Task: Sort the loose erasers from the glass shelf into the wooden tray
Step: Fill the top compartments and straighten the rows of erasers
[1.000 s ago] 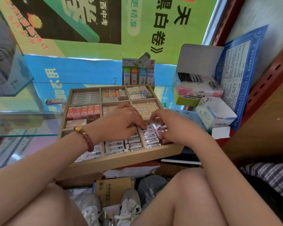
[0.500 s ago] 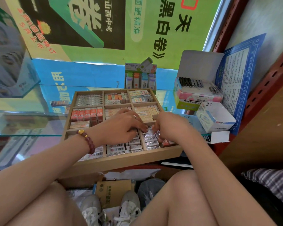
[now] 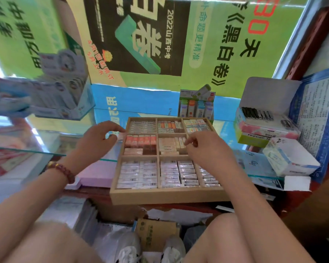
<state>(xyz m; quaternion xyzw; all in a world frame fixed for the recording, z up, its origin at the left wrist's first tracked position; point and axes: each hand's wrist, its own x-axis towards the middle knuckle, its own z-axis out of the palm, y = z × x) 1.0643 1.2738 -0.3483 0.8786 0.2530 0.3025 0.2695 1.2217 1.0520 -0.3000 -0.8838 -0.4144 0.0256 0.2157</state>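
Cardboard box (image 3: 156, 236) sits low between my knees, out of play. The wooden tray (image 3: 167, 196) seems to overhang the glass shelf (image 3: 51, 141) toward me, likely so I can reach every compartment. Front row: white wrapped erasers (image 3: 139, 173), packed tight, kinds kept apart by the dividers.

My right hand (image 3: 207, 149) hovers over the middle-right compartment, fingertips bunched. Cannot tell if they pinch anything.

My left hand (image 3: 98, 143) is out past the tray's left wall, above the glass, thumb and forefinger apart with nothing between them. Probably going for a loose piece there, too blurred to name. Orange erasers (image 3: 141, 140) lie just inside that wall.
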